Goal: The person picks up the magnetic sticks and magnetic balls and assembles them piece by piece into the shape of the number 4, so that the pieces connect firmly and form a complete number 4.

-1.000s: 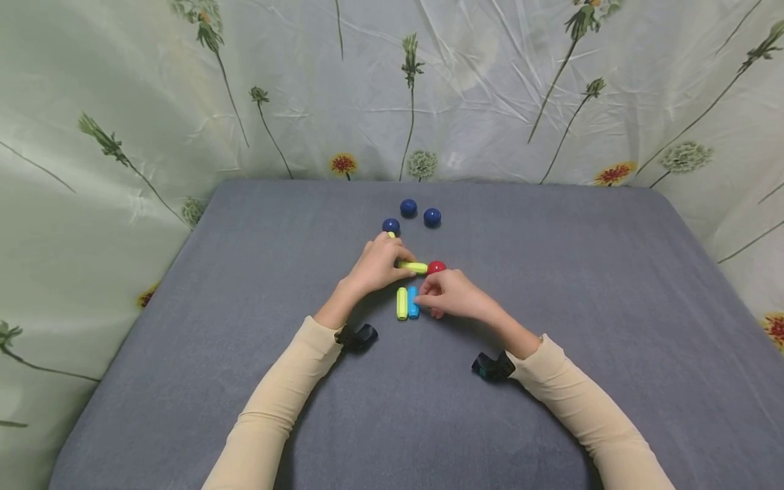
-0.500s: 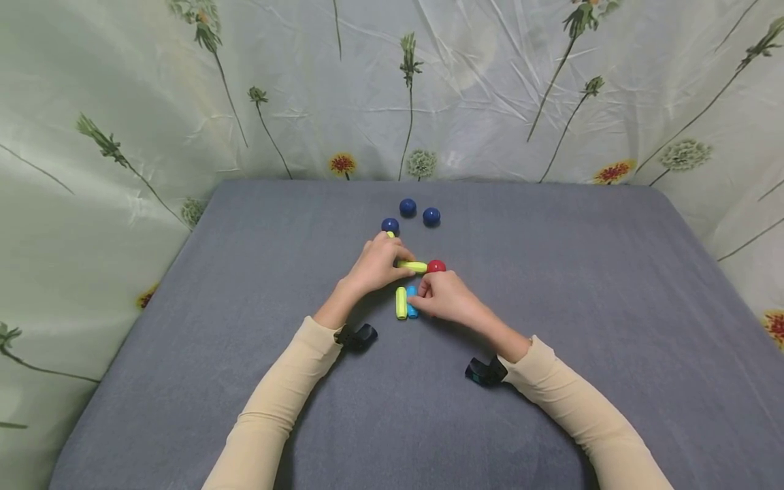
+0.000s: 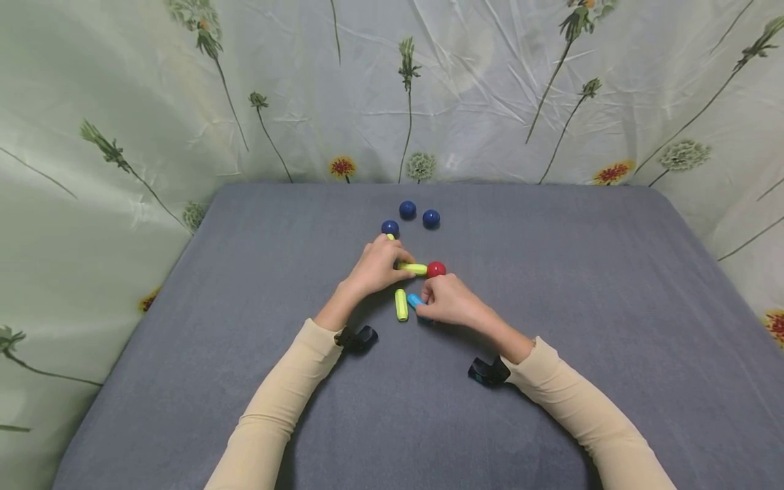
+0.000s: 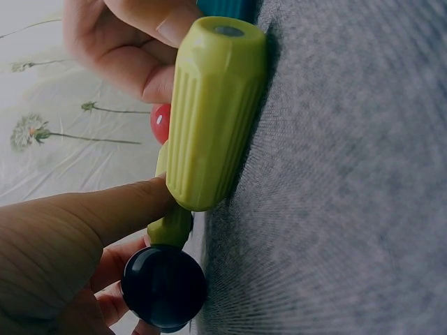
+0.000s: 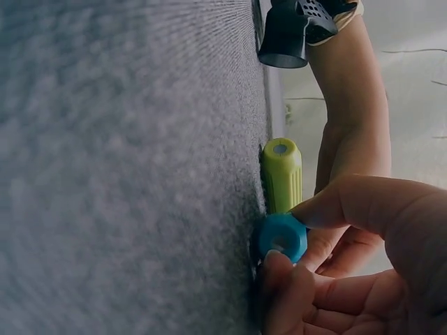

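In the head view my left hand [image 3: 378, 267] grips a yellow grooved rod [image 3: 416, 269] that touches a red ball [image 3: 436, 269] at its right end. Another yellow piece [image 3: 390, 237] peeks out past the fingers beside a dark blue ball [image 3: 390, 228]; the hand hides the joint. My right hand [image 3: 452, 299] pinches a blue rod [image 3: 415, 300] between thumb and finger. That rod's round end [image 5: 283, 236] faces the right wrist camera. Left of it, a loose yellow rod [image 3: 401, 305] lies on the cloth, large in the foreground of the left wrist view.
Two more dark blue balls [image 3: 407, 209] lie behind the hands. Grey cloth [image 3: 392, 408] covers the table. A pale flowered curtain [image 3: 490, 88] hangs behind its far edge. Each wrist wears a black camera [image 3: 488, 371].
My right hand has closed on the blue rod and swung it aside, so it now slants away from the loose yellow rod. The left hand has stayed in place.
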Motion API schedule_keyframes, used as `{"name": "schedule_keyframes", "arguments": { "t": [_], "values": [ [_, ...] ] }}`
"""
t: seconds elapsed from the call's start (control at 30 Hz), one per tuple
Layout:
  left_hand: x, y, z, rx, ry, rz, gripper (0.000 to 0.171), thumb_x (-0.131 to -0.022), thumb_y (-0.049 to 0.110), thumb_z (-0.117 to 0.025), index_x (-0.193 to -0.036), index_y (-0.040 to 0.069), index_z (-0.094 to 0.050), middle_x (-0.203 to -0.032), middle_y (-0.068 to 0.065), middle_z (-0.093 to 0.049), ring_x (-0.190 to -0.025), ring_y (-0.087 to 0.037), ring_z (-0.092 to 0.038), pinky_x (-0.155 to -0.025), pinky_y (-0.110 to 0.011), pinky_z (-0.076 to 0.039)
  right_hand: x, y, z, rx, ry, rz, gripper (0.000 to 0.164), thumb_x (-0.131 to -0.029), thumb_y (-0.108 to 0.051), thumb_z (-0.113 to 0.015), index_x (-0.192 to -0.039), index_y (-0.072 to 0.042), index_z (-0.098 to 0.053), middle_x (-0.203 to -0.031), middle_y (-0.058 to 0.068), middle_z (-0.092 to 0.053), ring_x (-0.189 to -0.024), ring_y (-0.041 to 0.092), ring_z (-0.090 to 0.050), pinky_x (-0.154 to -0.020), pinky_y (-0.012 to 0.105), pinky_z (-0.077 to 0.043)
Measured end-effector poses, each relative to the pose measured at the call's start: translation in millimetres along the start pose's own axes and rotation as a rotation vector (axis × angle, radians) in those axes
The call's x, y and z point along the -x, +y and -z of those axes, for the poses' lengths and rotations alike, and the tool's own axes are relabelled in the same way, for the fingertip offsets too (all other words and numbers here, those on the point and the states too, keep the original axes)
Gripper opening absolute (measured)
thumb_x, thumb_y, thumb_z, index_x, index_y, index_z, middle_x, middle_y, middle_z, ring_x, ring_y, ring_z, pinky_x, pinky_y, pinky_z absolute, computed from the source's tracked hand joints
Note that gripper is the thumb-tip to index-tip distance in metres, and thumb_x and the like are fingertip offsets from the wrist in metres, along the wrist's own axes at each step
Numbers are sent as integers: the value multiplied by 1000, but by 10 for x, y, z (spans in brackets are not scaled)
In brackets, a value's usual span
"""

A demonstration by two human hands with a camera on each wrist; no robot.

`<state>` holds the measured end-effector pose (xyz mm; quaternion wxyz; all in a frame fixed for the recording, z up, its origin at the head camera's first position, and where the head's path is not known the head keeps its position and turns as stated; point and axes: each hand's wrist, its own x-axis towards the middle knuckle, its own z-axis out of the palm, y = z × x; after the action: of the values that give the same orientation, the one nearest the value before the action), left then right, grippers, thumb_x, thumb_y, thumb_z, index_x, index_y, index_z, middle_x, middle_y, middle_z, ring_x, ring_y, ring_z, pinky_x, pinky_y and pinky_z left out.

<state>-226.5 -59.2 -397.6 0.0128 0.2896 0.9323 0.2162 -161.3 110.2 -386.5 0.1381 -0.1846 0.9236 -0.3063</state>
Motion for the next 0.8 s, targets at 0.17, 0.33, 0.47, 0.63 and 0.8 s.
{"name": "schedule_keyframes", "arguments": {
  "t": [0.17, 0.33, 0.47, 0.63, 0.8],
  "values": [
    [6, -10, -8, 4, 3, 6, 21, -80, 28, -74, -98, 16, -75, -90, 0, -66, -86, -19, -45, -68, -31, -30, 18, 18, 6, -7, 0, -11, 12, -79, -13, -65, -73, -3, -62, -56, -3, -49, -50, 6, -42, -50, 20, -32],
    [2, -8, -8, 4, -1, 7, 21, -80, 28, -74, -97, 16, -75, -88, 0, -66, -85, -19, -44, -67, -29, -28, 43, 45, 49, -20, -2, -12, 13, -80, -15, -65, -75, -3, -62, -60, 1, -57, -50, 6, -48, -52, 20, -39],
    [-7, -7, -4, 4, -4, 4, 22, -80, 29, -74, -98, 16, -75, -87, 0, -65, -84, -19, -44, -67, -29, -27, 65, 86, 103, -53, -11, -29, 13, -81, -14, -65, -80, -1, -62, -65, 4, -61, -49, 7, -52, -51, 21, -43],
    [-13, -8, -2, 0, -5, 4, 22, -80, 29, -74, -98, 16, -75, -87, 0, -66, -84, -19, -44, -66, -29, -27, 96, 164, 175, -97, -21, -41, 13, -81, -13, -64, -84, 0, -61, -69, 5, -62, -49, 7, -53, -49, 23, -45],
    [-9, -2, -3, 4, -8, 5, 22, -80, 29, -74, -98, 16, -75, -86, 0, -65, -83, -18, -44, -66, -28, -27, 117, 238, 224, -153, -40, -66, 16, -83, -14, -62, -90, 0, -61, -69, 5, -61, -50, 8, -53, -50, 25, -46]
  ]
}}
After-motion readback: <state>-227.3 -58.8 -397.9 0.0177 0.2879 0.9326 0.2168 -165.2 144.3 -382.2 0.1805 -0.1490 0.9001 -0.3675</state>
